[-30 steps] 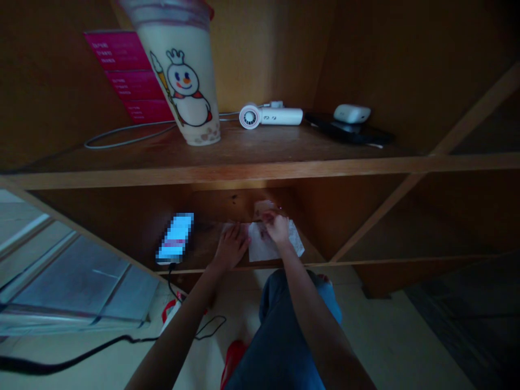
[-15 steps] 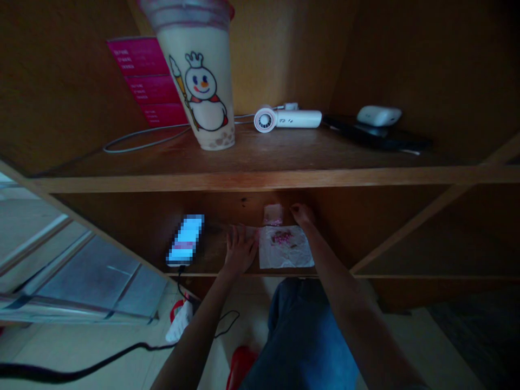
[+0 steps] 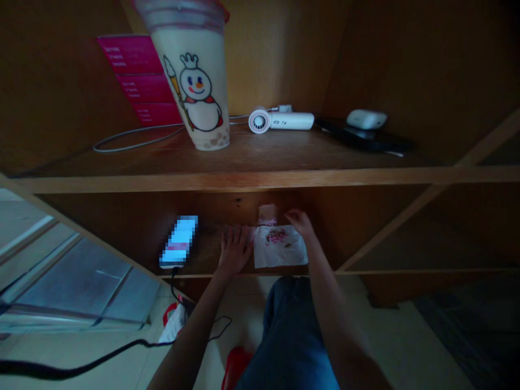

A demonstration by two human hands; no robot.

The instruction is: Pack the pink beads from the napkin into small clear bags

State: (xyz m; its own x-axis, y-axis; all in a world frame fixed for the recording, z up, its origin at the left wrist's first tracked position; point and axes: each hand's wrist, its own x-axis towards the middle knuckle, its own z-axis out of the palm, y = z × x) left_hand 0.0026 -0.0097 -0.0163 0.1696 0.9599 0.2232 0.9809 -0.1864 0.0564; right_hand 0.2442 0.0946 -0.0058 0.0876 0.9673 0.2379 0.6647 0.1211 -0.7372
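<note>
Your right hand (image 3: 299,221) hangs by the white sheet's (image 3: 280,260) back right corner, fingertips drawn together.
Your left hand (image 3: 236,250) lies flat, fingers spread, on the lower shelf (image 3: 207,261) just beside the sheet, which sits near the shelf's front edge; pink bits (image 3: 277,236) lie on its back half, and a small packet (image 3: 267,215) stands behind. Keep that left palm steady, and lift any bit lightly so the rest don't scatter. Whether your right grip pinches anything, I can't tell; your wrist hides the sheet's corner, and the bits blur together.
</note>
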